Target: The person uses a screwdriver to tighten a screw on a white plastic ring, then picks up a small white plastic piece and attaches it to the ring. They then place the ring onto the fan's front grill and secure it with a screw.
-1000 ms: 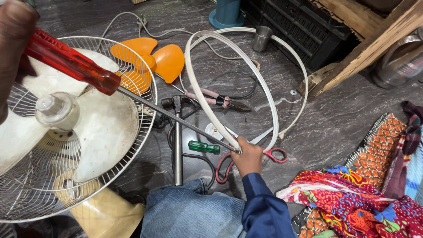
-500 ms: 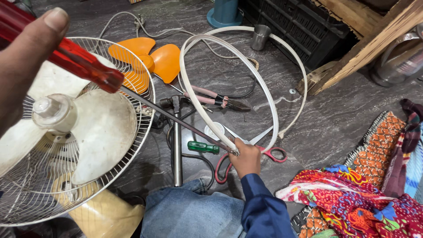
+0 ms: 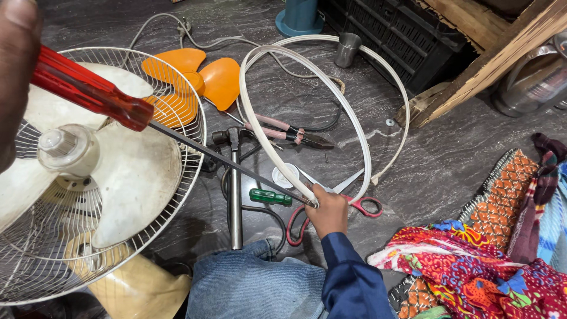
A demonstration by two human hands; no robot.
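Note:
My left hand [image 3: 15,71], close to the camera at the upper left, is shut on the red handle of a long screwdriver [image 3: 88,88]. Its steel shaft slants down to the right, over the fan guard [image 3: 195,147]. The tip meets a white plastic ring [image 3: 307,94] right at my right hand [image 3: 328,212]. That hand, in a blue sleeve, grips the ring's near edge. The ring stands tilted on the floor. A white fan blade [image 3: 136,171] sits inside the wire guard on the left.
An orange fan blade [image 3: 201,77], a hammer [image 3: 235,189], pliers [image 3: 289,131], a green-handled screwdriver [image 3: 269,197] and red scissors [image 3: 366,207] lie on the grey floor. A metal cup [image 3: 347,48], black crate [image 3: 401,35] and wooden beam [image 3: 490,53] stand behind. Colourful cloth [image 3: 472,266] lies at the right.
My left hand has shifted on the red handle and moved up and left in view. The screwdriver tip stays at the ring by my right hand.

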